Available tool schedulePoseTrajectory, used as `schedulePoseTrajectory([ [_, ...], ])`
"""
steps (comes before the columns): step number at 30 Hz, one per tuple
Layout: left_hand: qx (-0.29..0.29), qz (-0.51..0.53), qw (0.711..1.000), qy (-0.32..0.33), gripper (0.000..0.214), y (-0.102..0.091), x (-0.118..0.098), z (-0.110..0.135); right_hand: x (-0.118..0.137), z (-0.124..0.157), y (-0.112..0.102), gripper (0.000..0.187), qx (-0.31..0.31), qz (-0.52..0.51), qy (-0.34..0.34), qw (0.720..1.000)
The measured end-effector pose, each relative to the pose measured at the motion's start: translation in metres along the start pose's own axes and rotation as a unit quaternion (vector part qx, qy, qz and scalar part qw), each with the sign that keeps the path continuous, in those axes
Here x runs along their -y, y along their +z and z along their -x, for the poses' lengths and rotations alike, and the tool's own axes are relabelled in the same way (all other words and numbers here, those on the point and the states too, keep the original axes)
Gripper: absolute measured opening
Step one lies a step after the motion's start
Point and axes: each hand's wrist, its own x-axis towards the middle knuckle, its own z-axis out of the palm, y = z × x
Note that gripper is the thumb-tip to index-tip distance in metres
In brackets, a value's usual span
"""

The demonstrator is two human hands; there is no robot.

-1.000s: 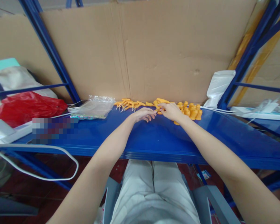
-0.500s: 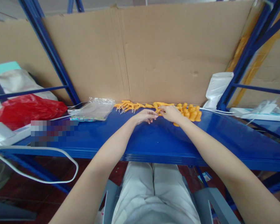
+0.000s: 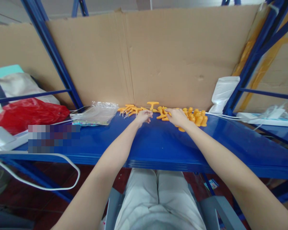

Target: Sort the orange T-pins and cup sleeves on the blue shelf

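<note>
My left hand (image 3: 144,116) is closed in a pinch and lifts a T-shaped orange plastic piece (image 3: 152,105) just above the blue shelf (image 3: 158,143). My right hand (image 3: 177,117) rests on loose orange pieces (image 3: 162,114) at the shelf's back, its fingers curled over them. A heap of orange pieces (image 3: 197,117) lies right of that hand. A row of orange pieces with small metal chains (image 3: 129,110) lies left of my left hand.
A cardboard sheet (image 3: 158,57) backs the shelf. Clear plastic bags (image 3: 96,112) lie to the left, then a red bag (image 3: 26,112) and a white cable (image 3: 38,166). A white pouch (image 3: 224,92) leans against the blue upright on the right.
My hands, joined at one orange piece a second ago, have parted. The left hand has moved left and raised the T-shaped piece; the right hand stays on the loose pieces.
</note>
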Motion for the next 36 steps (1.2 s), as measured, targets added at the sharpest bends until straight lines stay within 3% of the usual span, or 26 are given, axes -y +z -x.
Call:
schedulePoseTrajectory([
  [4, -0.088, -0.011, 0.995, -0.043, 0.012, -0.015, 0.004, -0.006, 0.002, 0.002, -0.002, 0.041, 0.016, 0.015, 0.013, 1.0],
  [8, -0.121, -0.026, 0.989, -0.08, 0.016, -0.026, 0.013, -0.013, 0.001, 0.002, -0.003, 0.041, 0.022, 0.024, 0.018, 0.999],
  [24, -0.174, 0.037, 0.978, -0.111, 0.018, -0.032, 0.015, -0.02, 0.001, 0.002, -0.003, 0.042, 0.034, 0.005, 0.017, 0.999],
  [36, -0.143, 0.07, 0.984, -0.083, 0.026, -0.031, 0.013, -0.019, -0.001, 0.002, -0.003, 0.041, 0.037, 0.006, 0.019, 0.999],
])
